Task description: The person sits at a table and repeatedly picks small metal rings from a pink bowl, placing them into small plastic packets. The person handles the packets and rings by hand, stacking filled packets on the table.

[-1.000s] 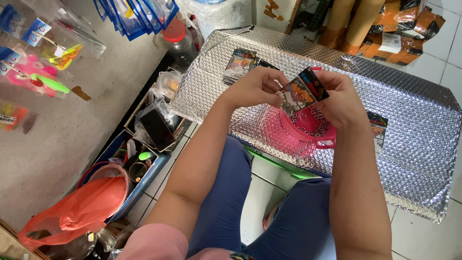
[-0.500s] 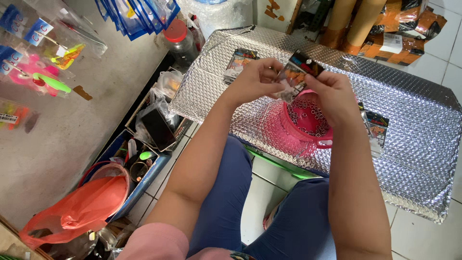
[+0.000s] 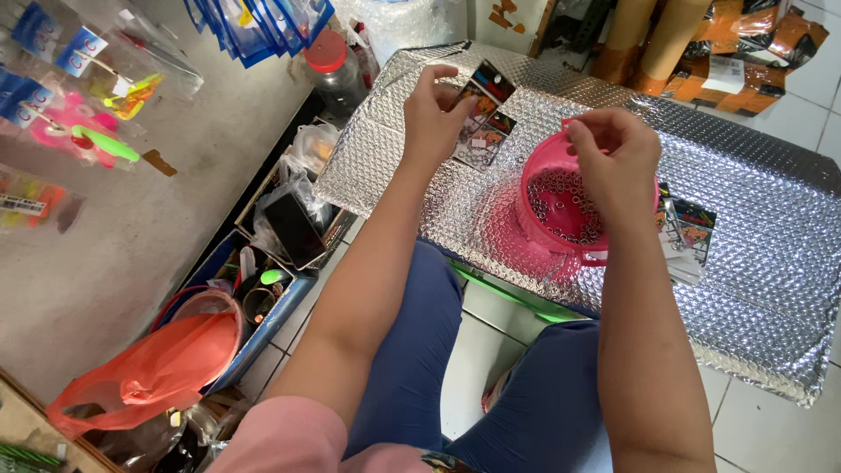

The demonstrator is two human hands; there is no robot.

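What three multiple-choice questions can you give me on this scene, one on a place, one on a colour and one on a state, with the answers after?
1. Where is the right hand?
A. Over the pink bowl
B. On the orange bag
C. On the lap

2. What colour is the sheet on the table?
A. Green
B. Silver
C. Black

3. What is the left hand doing?
A. Lying flat and empty
B. Holding a small dark packet
C. Gripping a bottle

Answers:
1. A, its fingers hover above the bowl, which holds small rings.
2. B, the bubbled sheet is shiny silver.
3. B, its fingers pinch the packet just above the packets lying on the sheet.
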